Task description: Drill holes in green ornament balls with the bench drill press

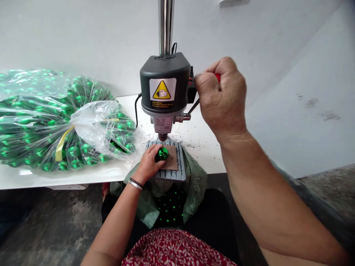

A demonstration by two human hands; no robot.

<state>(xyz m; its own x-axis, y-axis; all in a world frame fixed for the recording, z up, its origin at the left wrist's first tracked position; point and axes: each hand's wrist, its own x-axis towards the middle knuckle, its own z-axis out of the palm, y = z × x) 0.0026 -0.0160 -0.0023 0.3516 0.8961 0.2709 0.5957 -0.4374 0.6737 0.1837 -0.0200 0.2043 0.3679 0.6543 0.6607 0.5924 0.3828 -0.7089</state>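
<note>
While your right grip (223, 98) is clenched round the red handle (218, 77), your left grip (148, 162), the nearer one, has the green ball (163, 153) pinched from its left side, directly under the drill bit (163, 143).

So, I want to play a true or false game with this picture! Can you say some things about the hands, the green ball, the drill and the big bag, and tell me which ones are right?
1. The left hand is holding a green ball. True.
2. The bracelets are on the right wrist. False: they are on the left wrist.
3. A sticker with a yellow triangle is on the drill. True.
4. The big plastic bag is on the floor. False: it lies on the white table.
5. The right hand is open and flat. False: it is closed around the drill's handle.
</note>
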